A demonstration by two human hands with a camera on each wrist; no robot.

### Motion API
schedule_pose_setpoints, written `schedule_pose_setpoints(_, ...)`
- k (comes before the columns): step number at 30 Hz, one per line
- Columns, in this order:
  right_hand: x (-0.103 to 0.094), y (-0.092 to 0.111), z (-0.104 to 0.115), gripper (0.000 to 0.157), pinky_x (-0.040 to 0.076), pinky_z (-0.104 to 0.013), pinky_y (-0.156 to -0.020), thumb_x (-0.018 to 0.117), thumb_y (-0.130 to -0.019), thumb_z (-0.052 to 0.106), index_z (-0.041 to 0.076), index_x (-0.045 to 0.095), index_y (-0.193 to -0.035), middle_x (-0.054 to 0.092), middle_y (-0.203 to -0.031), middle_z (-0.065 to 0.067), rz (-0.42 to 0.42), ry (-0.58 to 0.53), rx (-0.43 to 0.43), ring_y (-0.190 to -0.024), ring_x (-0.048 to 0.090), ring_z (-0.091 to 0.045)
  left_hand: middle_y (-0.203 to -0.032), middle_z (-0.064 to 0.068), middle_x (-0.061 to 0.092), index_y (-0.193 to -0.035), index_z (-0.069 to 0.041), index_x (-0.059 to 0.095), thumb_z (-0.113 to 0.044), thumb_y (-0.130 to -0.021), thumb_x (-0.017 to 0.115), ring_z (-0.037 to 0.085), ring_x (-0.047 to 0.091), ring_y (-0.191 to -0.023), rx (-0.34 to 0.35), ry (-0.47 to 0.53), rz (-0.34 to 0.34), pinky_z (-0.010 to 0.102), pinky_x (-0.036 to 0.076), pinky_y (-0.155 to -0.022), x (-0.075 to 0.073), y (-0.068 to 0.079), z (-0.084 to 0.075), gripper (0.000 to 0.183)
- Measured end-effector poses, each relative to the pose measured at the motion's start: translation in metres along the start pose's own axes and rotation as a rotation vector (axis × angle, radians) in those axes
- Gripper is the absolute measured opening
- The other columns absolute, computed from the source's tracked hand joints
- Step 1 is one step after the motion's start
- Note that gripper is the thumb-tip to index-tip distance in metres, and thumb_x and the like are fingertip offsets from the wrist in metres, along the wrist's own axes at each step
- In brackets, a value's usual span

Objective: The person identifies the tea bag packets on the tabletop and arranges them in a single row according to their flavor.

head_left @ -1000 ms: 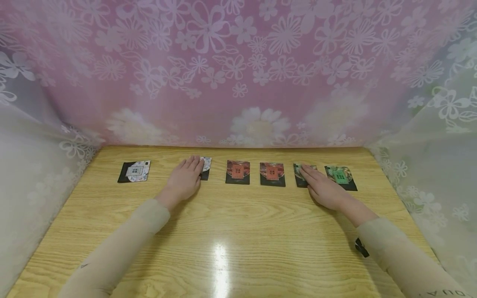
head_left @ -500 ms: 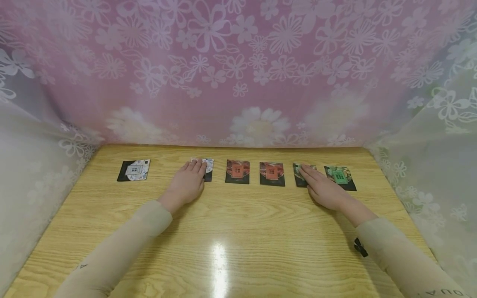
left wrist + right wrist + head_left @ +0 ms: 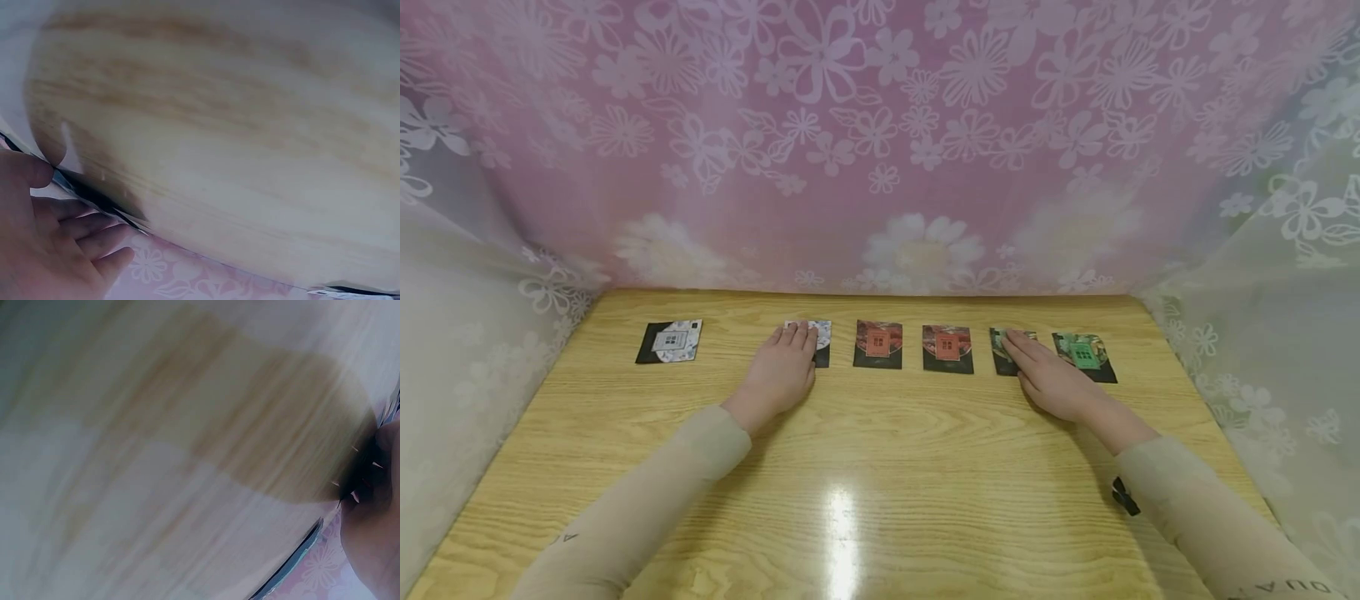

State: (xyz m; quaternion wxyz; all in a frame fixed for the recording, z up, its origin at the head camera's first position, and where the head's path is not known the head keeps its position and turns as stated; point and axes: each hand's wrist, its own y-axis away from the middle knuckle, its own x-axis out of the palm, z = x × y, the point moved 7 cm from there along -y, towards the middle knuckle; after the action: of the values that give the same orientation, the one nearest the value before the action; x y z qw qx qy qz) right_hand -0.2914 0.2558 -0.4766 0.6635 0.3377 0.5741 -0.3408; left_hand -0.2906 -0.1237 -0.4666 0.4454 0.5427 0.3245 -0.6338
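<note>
My left hand (image 3: 775, 371) lies with straight fingers on a flat black-and-white packet (image 3: 823, 352), covering its left part. In the left wrist view, that hand's fingers (image 3: 103, 240) rest along the edge of a dark packet (image 3: 94, 194). My right hand (image 3: 1060, 387) touches a black-and-green packet (image 3: 1002, 364) with extended fingers, hiding part of it. Another green packet (image 3: 1086, 357) lies just right of those fingers. Between the hands lie two red-and-black packets (image 3: 878, 343) side by side. A second black-and-white packet (image 3: 670, 342) sits apart at the far left, slightly turned.
The packets form a row near the back of the wooden table (image 3: 880, 467). Behind it hangs a pink flowered curtain (image 3: 917, 167), and pale curtains (image 3: 1285, 333) close in both sides. A small black bow (image 3: 1125, 497) shows beside the right sleeve.
My left hand has shifted slightly right, and the black-and-white packet under it has moved a little closer to the red ones. The right hand stays on the green packet.
</note>
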Motion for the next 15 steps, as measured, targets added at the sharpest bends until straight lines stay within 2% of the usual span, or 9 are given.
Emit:
schedule_pose_setpoints(7,0.001,0.000,0.000,0.058,0.023,-0.053,-0.114,0.040,-0.100,0.017,0.006,0.017,-0.152,0.012,-0.158,-0.014,0.005,-0.005,0.006,-0.144,0.015,-0.034,-0.153,0.018,0.025,-0.150,-0.003,0.022,-0.034,-0.100,0.037,0.034,0.024,-0.142,-0.016,0.071,-0.018,0.047,0.018,-0.118,0.002,0.002,0.008,0.060)
schedule_pose_setpoints(15,0.001,0.000,0.000,0.058,0.022,-0.053,-0.114,0.039,-0.100,0.017,0.006,0.016,-0.152,0.011,-0.158,-0.014,0.009,0.001,0.009,-0.144,0.014,-0.034,-0.150,0.021,0.031,-0.147,-0.002,0.031,-0.032,-0.098,0.043,0.038,0.028,-0.139,-0.058,0.101,-0.122,0.052,0.021,-0.115,0.005,0.020,0.043,0.058)
